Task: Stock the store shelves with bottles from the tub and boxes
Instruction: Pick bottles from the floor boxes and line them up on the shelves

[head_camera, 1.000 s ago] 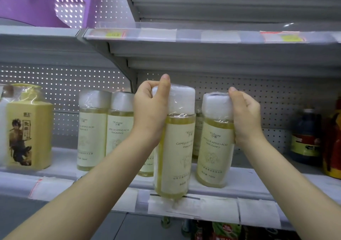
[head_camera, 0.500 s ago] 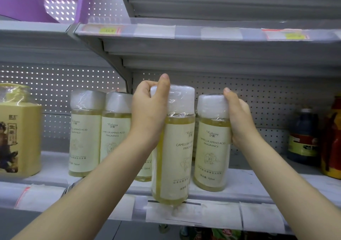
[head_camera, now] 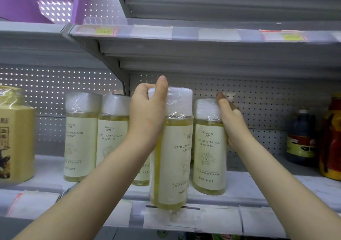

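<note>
My left hand [head_camera: 147, 110] grips the white cap of a pale yellow bottle [head_camera: 172, 166] and holds it in front of the shelf edge [head_camera: 221, 201], its base level with the price strip. A second identical bottle [head_camera: 209, 156] stands on the shelf just to its right. My right hand [head_camera: 230, 121] lies against the right side of that bottle's wrapped cap, thumb on the cap's side; the fingers behind it are hidden. Two more of the same bottles [head_camera: 81, 138] [head_camera: 112, 138] stand on the shelf to the left, with a third partly hidden behind my left arm.
A yellow boxy bottle [head_camera: 14, 138] stands at the far left of the shelf. A dark bottle [head_camera: 300, 140] and a red-orange one [head_camera: 332, 138] stand at the right. Another shelf [head_camera: 203, 35] hangs close overhead. A purple tub [head_camera: 22, 0] sits top left.
The right-hand bottle has been pushed back and now stands upright on the shelf. My right hand has slid to the cap's right side. The bottle in my left hand has barely moved.
</note>
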Motion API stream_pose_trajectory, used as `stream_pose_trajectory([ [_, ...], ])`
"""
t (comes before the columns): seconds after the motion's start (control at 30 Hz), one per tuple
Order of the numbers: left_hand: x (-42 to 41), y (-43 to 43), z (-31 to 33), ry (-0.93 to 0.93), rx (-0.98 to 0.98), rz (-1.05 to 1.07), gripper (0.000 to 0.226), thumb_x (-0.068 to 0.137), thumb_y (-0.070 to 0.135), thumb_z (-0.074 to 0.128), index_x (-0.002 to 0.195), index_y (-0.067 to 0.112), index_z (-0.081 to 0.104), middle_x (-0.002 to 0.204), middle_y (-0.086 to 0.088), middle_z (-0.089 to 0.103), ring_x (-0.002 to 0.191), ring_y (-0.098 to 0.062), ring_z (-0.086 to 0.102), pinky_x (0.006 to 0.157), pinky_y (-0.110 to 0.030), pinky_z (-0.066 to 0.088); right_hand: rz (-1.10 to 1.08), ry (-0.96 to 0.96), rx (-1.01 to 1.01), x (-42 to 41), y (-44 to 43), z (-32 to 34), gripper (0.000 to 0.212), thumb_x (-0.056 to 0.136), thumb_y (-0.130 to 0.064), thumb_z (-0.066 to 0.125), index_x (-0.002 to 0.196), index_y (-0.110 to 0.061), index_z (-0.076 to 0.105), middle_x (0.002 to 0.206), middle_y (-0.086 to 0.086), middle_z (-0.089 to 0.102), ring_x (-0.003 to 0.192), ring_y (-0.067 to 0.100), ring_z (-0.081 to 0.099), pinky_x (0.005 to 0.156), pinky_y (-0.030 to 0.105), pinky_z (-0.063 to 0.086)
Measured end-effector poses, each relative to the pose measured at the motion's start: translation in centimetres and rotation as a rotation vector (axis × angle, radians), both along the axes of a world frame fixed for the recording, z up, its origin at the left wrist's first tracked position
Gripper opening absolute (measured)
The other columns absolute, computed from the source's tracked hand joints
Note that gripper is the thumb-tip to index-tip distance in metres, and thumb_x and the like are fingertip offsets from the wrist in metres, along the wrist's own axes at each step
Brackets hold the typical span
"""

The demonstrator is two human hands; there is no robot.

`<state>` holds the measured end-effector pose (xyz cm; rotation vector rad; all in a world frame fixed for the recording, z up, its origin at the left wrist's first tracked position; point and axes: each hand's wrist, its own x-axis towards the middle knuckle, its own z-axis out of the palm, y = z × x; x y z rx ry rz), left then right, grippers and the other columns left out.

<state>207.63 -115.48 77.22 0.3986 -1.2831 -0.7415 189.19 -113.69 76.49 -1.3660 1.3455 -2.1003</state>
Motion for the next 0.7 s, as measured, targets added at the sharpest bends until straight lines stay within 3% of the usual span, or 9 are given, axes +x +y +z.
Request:
stream_pose_trajectory([
  [0.07, 0.0, 0.1, 0.0, 0.004, -0.001, 0.003, 0.029, 0.095, 0.044, 0.051, 0.08, 0.02, 0.05, 0.07, 0.01, 0.048, 0.06, -0.005, 0.044, 0.06, -0.025, 0.037, -0.038, 0.06, 0.059, -0.1, 0.3, 0.0, 0.043, 0.094, -0.056, 0.048, 0.089, -0.015, 0.058, 0.073, 0.001, 0.062, 0.066, 0.016, 0.061, 0.066, 0.03, 0.051],
  [0.13, 0.0, 0.1, 0.1, 0.007, -0.002, 0.0, 0.029, 0.095, 0.044, 0.051, 0.08, 0.02, 0.05, 0.069, 0.011, 0.047, 0.06, -0.005, 0.044, 0.06, -0.025, 0.037, -0.039, 0.109, 0.137, -0.1, 0.7, -0.2, 0.056, 0.091, -0.067, 0.041, 0.105, -0.017, 0.062, 0.086, 0.003, 0.072, 0.078, 0.019, 0.069, 0.073, 0.034, 0.057],
  [0.2, 0.1, 0.2, 0.1, 0.001, -0.001, 0.002, 0.029, 0.095, 0.044, 0.051, 0.079, 0.02, 0.05, 0.069, 0.011, 0.047, 0.061, -0.006, 0.044, 0.061, -0.025, 0.036, -0.013, 0.197, 0.22, -0.1, 1.4, -1.2, 0.067, 0.084, -0.073, 0.041, 0.123, -0.02, 0.052, 0.102, -0.002, 0.071, 0.088, 0.014, 0.069, 0.068, 0.03, 0.054],
  [0.27, 0.1, 0.2, 0.1, -0.011, 0.001, 0.006, 0.029, 0.095, 0.045, 0.051, 0.079, 0.021, 0.05, 0.069, 0.011, 0.047, 0.062, -0.006, 0.044, 0.062, -0.026, 0.036, 0.044, 0.261, 0.298, -0.3, 2.6, -2.6, 0.071, 0.08, -0.064, 0.056, 0.137, -0.034, 0.025, 0.113, -0.012, 0.061, 0.093, 0.004, 0.061, 0.065, 0.022, 0.046],
  [0.3, 0.1, 0.2, 0.1, -0.015, 0.0, 0.005, 0.029, 0.095, 0.045, 0.051, 0.079, 0.021, 0.05, 0.069, 0.011, 0.047, 0.062, -0.006, 0.044, 0.062, -0.026, 0.036, 0.083, 0.29, 0.34, -0.6, 3.2, -3.4, 0.084, 0.076, -0.058, 0.065, 0.141, -0.042, 0.013, 0.115, -0.015, 0.058, 0.096, 0.001, 0.059, 0.066, 0.021, 0.047],
  [0.4, 0.1, 0.0, 0.1, -0.018, -0.003, 0.0, 0.03, 0.095, 0.046, 0.052, 0.079, 0.021, 0.05, 0.068, 0.011, 0.046, 0.063, -0.008, 0.044, 0.064, -0.029, 0.037, 0.193, 0.413, 0.454, -1.4, 4.4, -5.8, 0.11, 0.069, -0.033, 0.083, 0.144, -0.047, 0.003, 0.121, -0.017, 0.057, 0.103, -0.001, 0.06, 0.075, 0.018, 0.05],
  [0.47, 0.1, -0.2, 0.1, -0.013, 0.002, -0.008, 0.03, 0.095, 0.046, 0.052, 0.079, 0.021, 0.051, 0.069, 0.01, 0.047, 0.064, -0.009, 0.045, 0.066, -0.03, 0.037, 0.19, 0.411, 0.466, -1.7, 4.6, -6.7, 0.108, 0.072, -0.022, 0.084, 0.144, -0.046, 0.006, 0.119, -0.018, 0.059, 0.098, -0.004, 0.062, 0.071, 0.015, 0.052],
  [0.7, 0.0, -0.5, 0.2, -0.017, 0.006, -0.02, 0.03, 0.094, 0.047, 0.053, 0.079, 0.022, 0.05, 0.071, 0.011, 0.048, 0.066, -0.009, 0.045, 0.066, -0.03, 0.037, 0.177, 0.419, 0.444, -1.9, 4.7, -6.8, 0.079, 0.073, -0.015, 0.083, 0.12, -0.049, 0.029, 0.107, -0.021, 0.064, 0.086, -0.016, 0.063, 0.062, 0.009, 0.051],
])
